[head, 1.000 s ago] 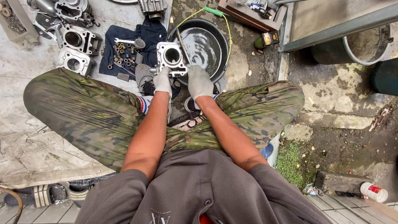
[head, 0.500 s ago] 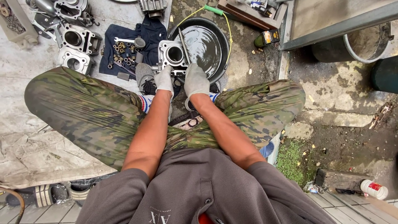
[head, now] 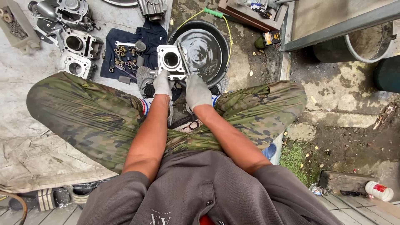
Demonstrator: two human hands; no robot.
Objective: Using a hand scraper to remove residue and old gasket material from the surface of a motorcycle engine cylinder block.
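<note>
Both gloved hands had shifted slightly since the earlier frames. The left hand (head: 162, 84) gripped the silver metal engine cylinder block (head: 171, 61), held against the rim of a round black basin of dark liquid (head: 216, 41). The right hand (head: 197, 91) seemed curled near the block's lower edge, its grasp unclear.

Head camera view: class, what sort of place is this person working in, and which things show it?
Probably an informal outdoor engine-repair spot. An engine cylinder block is gripped by the gloved left hand; more engine parts and a black wash basin sit on rough concrete ground.
</note>
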